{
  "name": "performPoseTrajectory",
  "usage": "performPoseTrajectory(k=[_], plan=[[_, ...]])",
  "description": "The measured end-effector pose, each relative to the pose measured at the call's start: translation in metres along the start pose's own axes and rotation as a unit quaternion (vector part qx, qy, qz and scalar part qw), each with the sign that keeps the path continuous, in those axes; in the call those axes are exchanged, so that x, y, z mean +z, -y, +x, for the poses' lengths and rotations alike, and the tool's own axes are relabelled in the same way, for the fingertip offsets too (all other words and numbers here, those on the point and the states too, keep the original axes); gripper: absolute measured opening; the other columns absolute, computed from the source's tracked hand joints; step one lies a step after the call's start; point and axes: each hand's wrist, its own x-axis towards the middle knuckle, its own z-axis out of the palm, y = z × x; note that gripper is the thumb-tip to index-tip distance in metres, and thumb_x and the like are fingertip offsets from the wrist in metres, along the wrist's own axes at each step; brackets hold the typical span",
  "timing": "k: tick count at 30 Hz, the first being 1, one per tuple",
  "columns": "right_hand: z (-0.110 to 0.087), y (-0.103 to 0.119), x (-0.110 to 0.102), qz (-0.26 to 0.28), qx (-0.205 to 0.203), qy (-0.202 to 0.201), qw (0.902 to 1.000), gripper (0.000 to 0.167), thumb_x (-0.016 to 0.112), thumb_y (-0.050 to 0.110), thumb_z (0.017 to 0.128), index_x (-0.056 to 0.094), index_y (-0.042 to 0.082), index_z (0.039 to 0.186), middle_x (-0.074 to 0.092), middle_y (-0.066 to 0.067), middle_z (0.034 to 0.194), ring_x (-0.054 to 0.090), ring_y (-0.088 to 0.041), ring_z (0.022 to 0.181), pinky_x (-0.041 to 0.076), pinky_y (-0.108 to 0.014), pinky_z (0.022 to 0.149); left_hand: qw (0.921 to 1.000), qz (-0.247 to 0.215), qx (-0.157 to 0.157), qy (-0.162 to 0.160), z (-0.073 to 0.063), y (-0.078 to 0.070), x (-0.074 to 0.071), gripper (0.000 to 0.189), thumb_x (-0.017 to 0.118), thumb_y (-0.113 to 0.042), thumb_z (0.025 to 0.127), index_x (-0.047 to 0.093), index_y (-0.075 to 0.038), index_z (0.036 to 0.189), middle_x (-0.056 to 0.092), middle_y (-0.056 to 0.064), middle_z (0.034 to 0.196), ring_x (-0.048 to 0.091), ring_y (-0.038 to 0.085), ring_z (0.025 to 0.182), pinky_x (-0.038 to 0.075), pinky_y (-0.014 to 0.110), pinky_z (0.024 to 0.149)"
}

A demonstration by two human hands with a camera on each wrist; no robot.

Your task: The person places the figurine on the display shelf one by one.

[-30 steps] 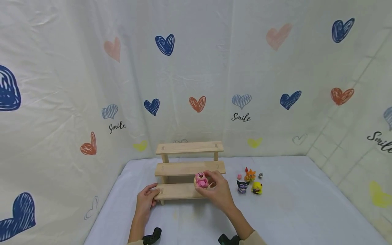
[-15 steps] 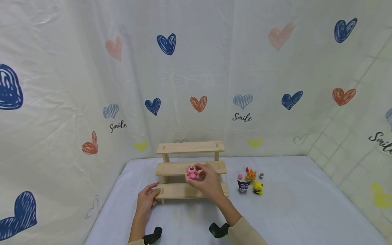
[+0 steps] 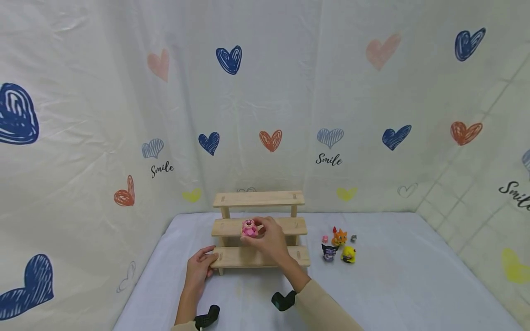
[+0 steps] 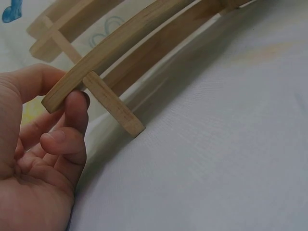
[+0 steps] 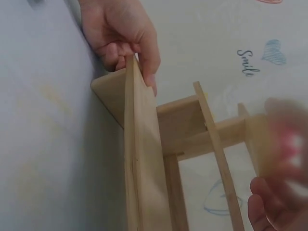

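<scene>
A three-tier wooden display stand (image 3: 256, 257) stands at the middle of the table. My left hand (image 3: 198, 271) pinches the left end of its lowest shelf; in the left wrist view the thumb lies on top of the board (image 4: 120, 43) and a finger underneath. My right hand (image 3: 269, 241) holds a pink bear figurine (image 3: 249, 228) between thumb and fingers, in front of the middle shelf. Seen from the right wrist, the figurine (image 5: 291, 144) is a blur at the right edge. Whether it touches the shelf cannot be told.
Right of the stand several small figures sit on the white cloth (image 3: 393, 276): an orange one (image 3: 339, 237), a dark one (image 3: 329, 252), a yellow one (image 3: 348, 254), a tiny pink one (image 3: 325, 239) and a tiny grey one (image 3: 354, 238). A heart-printed curtain (image 3: 290, 92) hangs behind.
My right hand has carried the pink bear figurine left and upward, from over the lowest shelf to before the middle one. The left hand stays on the stand.
</scene>
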Motion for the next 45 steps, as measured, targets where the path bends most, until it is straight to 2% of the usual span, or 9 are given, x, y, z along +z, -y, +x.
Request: performPoseTrajectory(k=[8,15,24,32,39,45], plan=[[0.014,0.002,0.014,0.005,0.027,0.012,0.9996,0.059,0.092,0.034,0.074,0.071,0.008,0.123,0.068,-0.008,0.114,0.067,-0.016,0.088,0.055,-0.024,0.074,0.9999,-0.006,0.008,0.003,0.0,0.0,0.0,0.042,0.075,-0.012,0.091,0.063,-0.002,0.131,0.068,-0.001,0.081,0.051,0.008,0.055,0.037,0.021,0.047],[0.024,0.004,0.026,-0.019,0.047,0.022,0.9985,0.063,0.091,0.037,0.076,0.069,0.009,0.127,0.068,-0.007,0.12,0.066,-0.013,0.09,0.055,-0.026,0.076,1.0,-0.001,0.005,0.005,-0.001,0.0,0.0,0.042,0.074,-0.013,0.092,0.062,-0.004,0.132,0.067,-0.002,0.082,0.05,0.008,0.056,0.037,0.021,0.048],[0.034,0.006,0.041,-0.038,0.068,0.012,0.9969,0.065,0.089,0.041,0.076,0.069,0.011,0.129,0.068,-0.006,0.123,0.066,-0.019,0.097,0.054,-0.033,0.079,0.9999,-0.004,0.009,0.005,-0.002,-0.001,0.0,0.04,0.073,-0.011,0.092,0.063,-0.002,0.13,0.068,-0.001,0.081,0.051,0.008,0.056,0.037,0.021,0.047],[0.039,0.007,0.049,-0.062,0.087,0.013,0.9942,0.065,0.089,0.045,0.076,0.069,0.013,0.129,0.069,-0.004,0.121,0.063,-0.017,0.096,0.052,-0.033,0.079,0.9999,-0.004,0.012,0.005,-0.003,0.0,0.001,0.041,0.074,-0.012,0.092,0.062,-0.001,0.13,0.068,-0.001,0.081,0.051,0.008,0.055,0.037,0.02,0.047],[0.04,0.005,0.054,-0.091,0.088,0.018,0.9918,0.068,0.088,0.049,0.076,0.068,0.015,0.13,0.068,-0.004,0.121,0.065,-0.021,0.105,0.053,-0.04,0.089,1.0,-0.002,0.009,0.002,-0.002,0.0,0.001,0.042,0.073,-0.012,0.093,0.062,-0.002,0.132,0.068,-0.002,0.082,0.051,0.007,0.056,0.039,0.02,0.048],[0.041,0.004,0.057,-0.102,0.081,0.014,0.9913,0.068,0.088,0.05,0.075,0.069,0.015,0.131,0.068,-0.004,0.119,0.065,-0.022,0.106,0.054,-0.041,0.09,1.0,-0.002,0.003,0.0,-0.001,0.0,0.0,0.041,0.073,-0.013,0.093,0.063,-0.004,0.132,0.069,-0.001,0.084,0.052,0.008,0.057,0.039,0.02,0.049]])
